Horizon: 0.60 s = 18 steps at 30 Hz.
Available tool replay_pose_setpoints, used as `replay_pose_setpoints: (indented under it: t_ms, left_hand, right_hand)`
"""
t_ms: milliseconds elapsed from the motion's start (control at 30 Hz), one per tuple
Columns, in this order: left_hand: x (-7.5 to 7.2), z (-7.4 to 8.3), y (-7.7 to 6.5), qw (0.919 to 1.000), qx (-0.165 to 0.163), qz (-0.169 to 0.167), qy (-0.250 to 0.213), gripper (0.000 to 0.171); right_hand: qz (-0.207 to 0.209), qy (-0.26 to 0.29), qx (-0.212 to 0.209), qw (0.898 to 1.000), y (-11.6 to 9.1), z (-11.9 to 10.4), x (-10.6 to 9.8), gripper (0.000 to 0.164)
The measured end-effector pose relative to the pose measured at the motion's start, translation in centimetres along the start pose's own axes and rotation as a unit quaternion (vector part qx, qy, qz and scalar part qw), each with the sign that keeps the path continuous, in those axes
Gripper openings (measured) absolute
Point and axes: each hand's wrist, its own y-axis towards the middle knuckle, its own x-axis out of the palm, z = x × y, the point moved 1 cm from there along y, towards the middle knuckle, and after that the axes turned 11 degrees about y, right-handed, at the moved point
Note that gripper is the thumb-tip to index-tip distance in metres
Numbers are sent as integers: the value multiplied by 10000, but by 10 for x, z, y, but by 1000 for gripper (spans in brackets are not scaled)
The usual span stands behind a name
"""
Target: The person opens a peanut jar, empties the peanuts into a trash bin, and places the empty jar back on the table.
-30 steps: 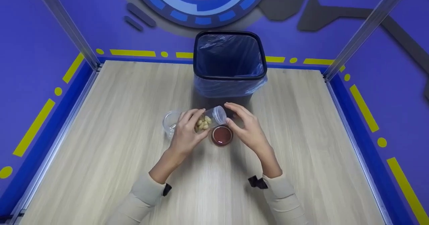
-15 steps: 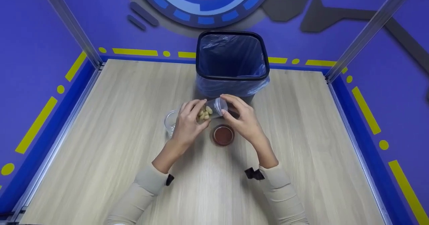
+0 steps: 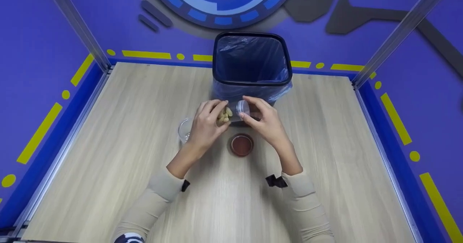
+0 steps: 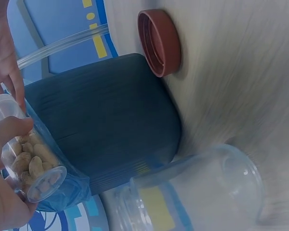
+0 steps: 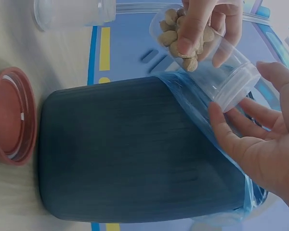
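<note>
My left hand (image 3: pixel 208 122) grips a small clear plastic jar (image 3: pixel 234 110) by its base end, above the wooden tabletop. Tan nuts (image 5: pixel 178 36) that look like peanuts in their shells lie gathered at that end. The jar is tilted on its side, its clear screw-top end (image 5: pixel 235 86) pointing right. Around that end, my right hand (image 3: pixel 268 123) curls its thumb and fingers, pinching the rim. Whether a separate clear lid sits there I cannot tell. A reddish-brown screw lid (image 3: pixel 242 145) lies below the hands, inner side up. A larger clear jar (image 4: pixel 197 192) stands left, partly hidden by my left hand.
Just beyond the hands stands a dark bin (image 5: pixel 135 149) with a black rim (image 3: pixel 253 84) and a translucent bluish liner (image 3: pixel 231 90). Blue panels with metal posts (image 3: pixel 401 33) enclose the table (image 3: pixel 343 145) on the left, right and back.
Both hands and the small jar have moved forward, nearer the bin. My right hand's fingers have closed in on the jar's screw-top end. The reddish-brown lid stays put.
</note>
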Motion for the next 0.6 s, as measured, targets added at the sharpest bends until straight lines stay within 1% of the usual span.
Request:
replay_pose_setpoints:
  t_ms: [167, 300, 367, 467, 533, 600]
  left_hand:
    - [-3, 0, 4, 9996, 241, -54, 132, 59]
    - [-5, -1, 5, 9990, 407, -133, 84, 59]
    - [-7, -2, 5, 9987, 482, -177, 66, 59]
    - [-8, -3, 5, 9981, 572, -248, 27, 59]
    - [-9, -3, 5, 9978, 611, -267, -20, 59]
    - [-10, -3, 6, 9975, 651, -269, -84, 59]
  right_hand:
    - [-61, -33, 415, 9991, 1, -4, -5, 51]
    - [-196, 80, 565, 9982, 3, -5, -8, 51]
    - [-262, 122, 554, 9980, 3, -1, -9, 51]
    - [-288, 202, 456, 9983, 4, 14, -11, 50]
    - [-268, 164, 339, 9989, 4, 25, -13, 49]
    - [-245, 158, 251, 9993, 3, 22, -13, 48]
